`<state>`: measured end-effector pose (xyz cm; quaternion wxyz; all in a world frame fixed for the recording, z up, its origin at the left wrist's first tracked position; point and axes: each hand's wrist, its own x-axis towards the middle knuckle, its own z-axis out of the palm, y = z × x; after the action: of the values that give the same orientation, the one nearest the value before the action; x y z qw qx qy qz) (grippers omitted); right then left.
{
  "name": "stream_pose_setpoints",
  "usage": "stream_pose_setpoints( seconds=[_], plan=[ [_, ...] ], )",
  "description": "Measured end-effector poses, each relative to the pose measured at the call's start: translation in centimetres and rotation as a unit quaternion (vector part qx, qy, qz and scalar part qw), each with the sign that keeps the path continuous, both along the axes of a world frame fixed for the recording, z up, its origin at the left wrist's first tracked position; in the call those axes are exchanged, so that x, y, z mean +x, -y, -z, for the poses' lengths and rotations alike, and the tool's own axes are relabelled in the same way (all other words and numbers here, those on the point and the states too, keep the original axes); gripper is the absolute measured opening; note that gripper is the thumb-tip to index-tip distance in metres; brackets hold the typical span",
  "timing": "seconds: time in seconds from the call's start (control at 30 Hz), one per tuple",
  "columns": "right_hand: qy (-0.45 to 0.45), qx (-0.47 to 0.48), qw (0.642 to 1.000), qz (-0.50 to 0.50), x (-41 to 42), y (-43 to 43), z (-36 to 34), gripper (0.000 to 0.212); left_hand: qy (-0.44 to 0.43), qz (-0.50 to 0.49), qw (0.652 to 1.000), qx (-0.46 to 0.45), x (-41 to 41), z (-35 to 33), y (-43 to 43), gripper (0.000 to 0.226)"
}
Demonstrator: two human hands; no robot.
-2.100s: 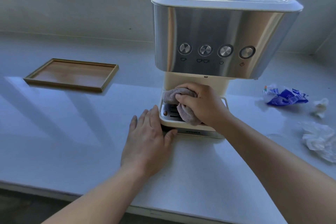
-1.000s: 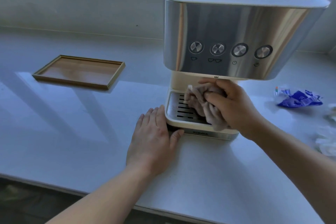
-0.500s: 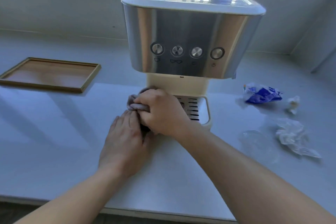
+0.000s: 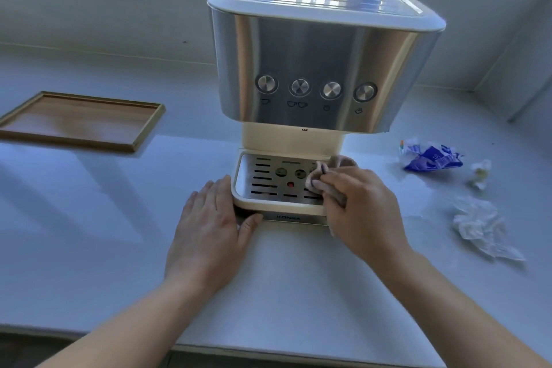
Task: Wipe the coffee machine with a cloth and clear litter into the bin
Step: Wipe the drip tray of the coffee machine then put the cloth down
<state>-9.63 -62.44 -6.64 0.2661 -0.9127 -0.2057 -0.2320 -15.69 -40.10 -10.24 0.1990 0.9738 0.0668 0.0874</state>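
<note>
A steel and cream coffee machine (image 4: 313, 69) stands on the white counter (image 4: 283, 278). Its slotted drip tray (image 4: 268, 185) lies at the base, facing me. My right hand (image 4: 364, 209) is closed around a bunched grey-brown cloth (image 4: 331, 170) and presses it on the tray's right side. My left hand (image 4: 209, 227) lies flat on the counter, fingers spread, its thumb against the front left corner of the machine's base. Litter lies to the right: a blue and white wrapper (image 4: 433, 157), a small crumpled scrap (image 4: 479, 173) and a crumpled white tissue (image 4: 481, 227).
A shallow wooden tray (image 4: 80, 121) lies on the counter at the left. A wall runs behind the machine and turns a corner at the far right. The counter's front edge crosses the bottom of the view. No bin is in view.
My right hand has carried the cloth from the drip tray's left side to its right side, uncovering the grille. My left hand has stayed by the base.
</note>
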Motion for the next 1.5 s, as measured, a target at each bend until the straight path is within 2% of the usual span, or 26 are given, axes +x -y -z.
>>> stream_pose_setpoints(
  seconds=[0.1,0.2,0.27,0.37,0.47,0.53,0.63,0.73,0.77,0.83,1.07,1.23,1.3,1.37,1.5],
  plan=[
    [-0.009,-0.041,0.997,-0.064,0.3,-0.3,-0.5,0.018,-0.003,0.003,1.0,0.008,0.1,0.1,0.1,0.077],
    [-0.064,-0.051,0.997,-0.017,2.6,-0.7,-1.6,0.018,-0.001,-0.001,1.0,0.008,0.1,0.0,0.0,0.076],
    [-0.068,-0.067,0.995,0.001,2.5,-2.2,-1.4,0.018,-0.001,-0.002,1.0,0.008,0.1,0.0,0.1,0.077],
    [-0.051,-0.068,0.991,-0.102,0.2,-4.3,-0.8,0.019,-0.003,0.003,1.0,0.017,0.2,0.1,0.2,0.077],
    [-0.019,-0.094,0.98,-0.176,0.1,-2.0,-0.7,0.021,0.0,0.002,1.0,0.02,0.4,-0.1,0.1,0.077],
    [-0.017,-0.068,0.989,-0.127,0.6,0.2,-0.6,0.02,0.004,0.002,1.0,0.017,0.4,-0.1,0.1,0.077],
    [-0.024,0.029,0.999,-0.019,1.7,1.6,0.1,0.018,0.007,-0.001,1.0,0.009,0.2,0.0,0.0,0.077],
    [-0.127,0.185,0.969,0.103,3.4,1.6,0.8,0.018,0.008,0.004,1.0,0.009,0.2,0.0,-0.1,0.074],
    [-0.145,0.207,0.959,0.126,3.8,1.4,1.1,0.02,0.009,0.002,1.0,0.007,0.1,-0.1,-0.1,0.074],
    [-0.152,0.178,0.961,0.149,4.5,1.3,1.3,0.024,0.007,0.007,1.0,0.01,0.2,0.0,0.0,0.074],
    [-0.178,0.104,0.972,0.112,2.3,2.4,0.5,0.027,0.006,0.003,1.0,0.001,0.1,-0.3,0.2,0.074],
    [-0.15,0.065,0.979,0.124,-4.6,2.2,1.7,0.01,0.003,0.004,1.0,0.002,0.2,-0.1,0.1,0.073],
    [-0.113,0.001,0.986,0.125,-7.1,1.4,2.1,0.004,0.003,0.003,1.0,0.001,0.2,-0.1,0.1,0.074],
    [-0.088,-0.049,0.989,0.112,-8.7,0.3,2.4,0.007,0.001,0.004,1.0,0.004,0.2,-0.1,0.1,0.075],
    [-0.079,-0.067,0.992,0.073,-9.1,-2.0,2.4,0.014,-0.006,0.001,1.0,-0.008,0.3,-0.5,0.1,0.073]
  ],
)
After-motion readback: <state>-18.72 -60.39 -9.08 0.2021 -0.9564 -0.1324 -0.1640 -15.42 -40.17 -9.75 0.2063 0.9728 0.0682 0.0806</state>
